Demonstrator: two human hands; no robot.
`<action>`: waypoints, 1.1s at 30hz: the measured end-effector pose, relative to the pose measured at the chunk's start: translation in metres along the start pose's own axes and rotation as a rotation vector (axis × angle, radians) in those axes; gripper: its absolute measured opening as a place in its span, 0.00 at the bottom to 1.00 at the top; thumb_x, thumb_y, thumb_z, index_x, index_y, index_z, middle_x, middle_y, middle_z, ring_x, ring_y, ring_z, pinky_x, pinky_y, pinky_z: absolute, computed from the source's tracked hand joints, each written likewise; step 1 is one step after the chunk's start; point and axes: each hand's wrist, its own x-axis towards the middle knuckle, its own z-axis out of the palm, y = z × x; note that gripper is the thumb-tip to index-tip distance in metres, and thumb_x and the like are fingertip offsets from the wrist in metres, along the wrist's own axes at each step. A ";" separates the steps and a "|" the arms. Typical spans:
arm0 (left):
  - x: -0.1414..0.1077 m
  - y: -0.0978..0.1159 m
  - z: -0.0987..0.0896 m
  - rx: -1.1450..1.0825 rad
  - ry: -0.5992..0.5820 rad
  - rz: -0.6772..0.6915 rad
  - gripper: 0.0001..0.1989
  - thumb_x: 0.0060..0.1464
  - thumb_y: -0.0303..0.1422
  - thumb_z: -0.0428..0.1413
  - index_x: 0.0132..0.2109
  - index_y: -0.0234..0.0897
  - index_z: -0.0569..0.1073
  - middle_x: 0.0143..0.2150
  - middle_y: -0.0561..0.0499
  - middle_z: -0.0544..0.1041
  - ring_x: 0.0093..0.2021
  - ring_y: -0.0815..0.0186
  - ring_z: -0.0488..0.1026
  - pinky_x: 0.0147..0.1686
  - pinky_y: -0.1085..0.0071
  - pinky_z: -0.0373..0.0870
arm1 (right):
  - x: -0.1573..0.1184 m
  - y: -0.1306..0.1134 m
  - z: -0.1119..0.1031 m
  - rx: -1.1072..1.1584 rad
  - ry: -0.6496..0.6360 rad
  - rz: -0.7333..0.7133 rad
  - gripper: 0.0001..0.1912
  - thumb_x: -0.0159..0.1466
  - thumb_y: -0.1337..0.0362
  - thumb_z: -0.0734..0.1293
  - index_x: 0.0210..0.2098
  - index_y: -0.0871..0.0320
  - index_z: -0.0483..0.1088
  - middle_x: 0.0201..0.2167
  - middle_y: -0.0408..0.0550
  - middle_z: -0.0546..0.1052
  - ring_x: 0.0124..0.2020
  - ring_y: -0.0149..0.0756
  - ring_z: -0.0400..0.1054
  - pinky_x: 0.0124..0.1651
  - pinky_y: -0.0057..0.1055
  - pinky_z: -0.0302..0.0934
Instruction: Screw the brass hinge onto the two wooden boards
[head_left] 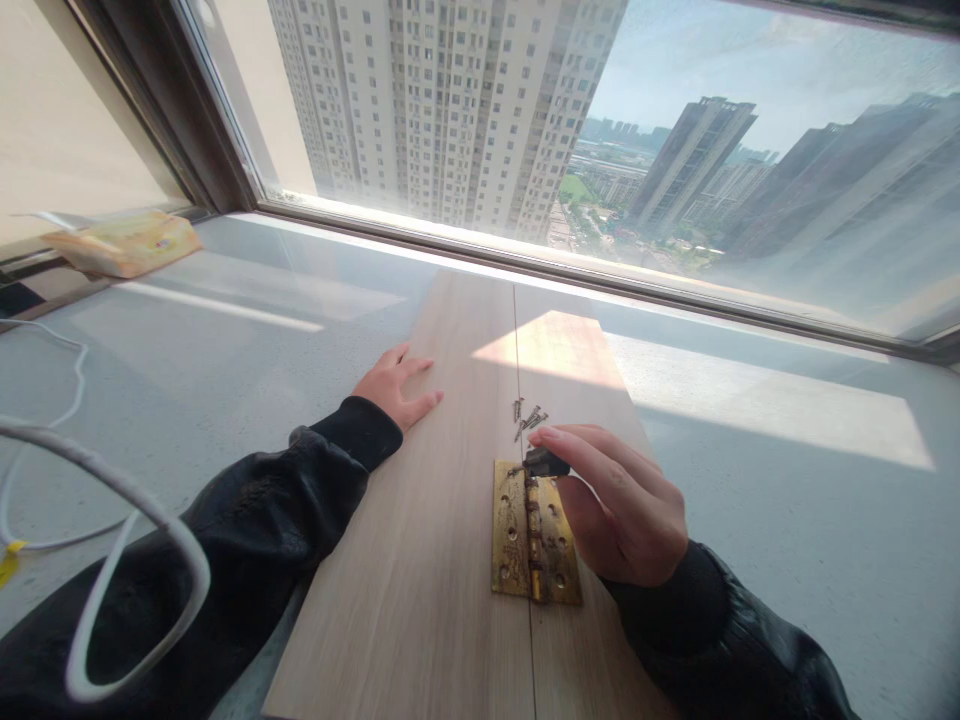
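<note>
- Daylight was let in through a wide window (450, 130), and bands of sun were cast across the pale speckled surface (780, 520) and the far part of the wooden panel (420, 520).
- The brass-coloured hinge (516, 570) was laid open and flat on the panel, its knuckle set roughly along the dark seam (532, 645).
- The left hand (386, 388) was rested on the panel's left side with fingers spread, a sound brace if even pressure was applied.
- A small dark object (547, 463) was pinched in the fingers of the right hand (637, 510), over the hinge's far end; whether the metal was touched could not be told.
- For fine control, a light pinch was best paired with a steady wrist, with the holes left in sight.
- Sliding of the hinge was judged the likelier fault, the left hand being well apart from it.
- Loose screws (534, 418) were gathered just beyond the hinge, where they could easily be knocked by the fingertips.
</note>
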 end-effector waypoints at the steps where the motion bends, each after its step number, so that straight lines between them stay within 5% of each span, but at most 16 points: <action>1: 0.000 0.000 0.000 0.000 0.001 0.003 0.29 0.47 0.48 0.53 0.54 0.37 0.70 0.61 0.41 0.61 0.61 0.54 0.61 0.60 0.59 0.57 | 0.001 0.000 0.000 0.020 0.005 0.003 0.25 0.56 0.77 0.61 0.52 0.61 0.66 0.40 0.55 0.76 0.41 0.37 0.71 0.38 0.36 0.69; 13: 0.001 -0.001 0.001 -0.012 0.002 -0.002 0.29 0.47 0.47 0.53 0.53 0.36 0.71 0.61 0.39 0.61 0.61 0.53 0.60 0.60 0.59 0.57 | -0.009 0.001 0.012 0.351 0.160 0.243 0.25 0.52 0.80 0.68 0.47 0.55 0.65 0.39 0.50 0.77 0.39 0.40 0.73 0.39 0.43 0.70; 19: 0.001 -0.002 0.002 -0.009 0.003 -0.006 0.29 0.46 0.48 0.53 0.53 0.38 0.71 0.61 0.41 0.61 0.61 0.54 0.60 0.60 0.59 0.58 | -0.004 0.002 0.005 0.132 0.115 0.086 0.23 0.53 0.76 0.70 0.47 0.57 0.70 0.35 0.49 0.74 0.33 0.34 0.69 0.31 0.33 0.67; 24: 0.000 -0.001 0.001 0.002 0.004 -0.003 0.29 0.47 0.48 0.53 0.53 0.38 0.71 0.61 0.41 0.61 0.61 0.54 0.61 0.60 0.58 0.58 | 0.000 0.000 0.003 0.180 -0.007 0.116 0.24 0.59 0.77 0.59 0.54 0.61 0.65 0.44 0.55 0.74 0.44 0.40 0.69 0.42 0.42 0.67; 33: 0.000 0.001 0.000 -0.003 -0.001 -0.008 0.29 0.47 0.47 0.53 0.53 0.37 0.71 0.61 0.39 0.61 0.61 0.53 0.61 0.60 0.59 0.57 | -0.001 0.007 0.008 0.176 0.166 0.105 0.27 0.47 0.78 0.72 0.46 0.57 0.69 0.32 0.48 0.75 0.32 0.37 0.69 0.31 0.38 0.67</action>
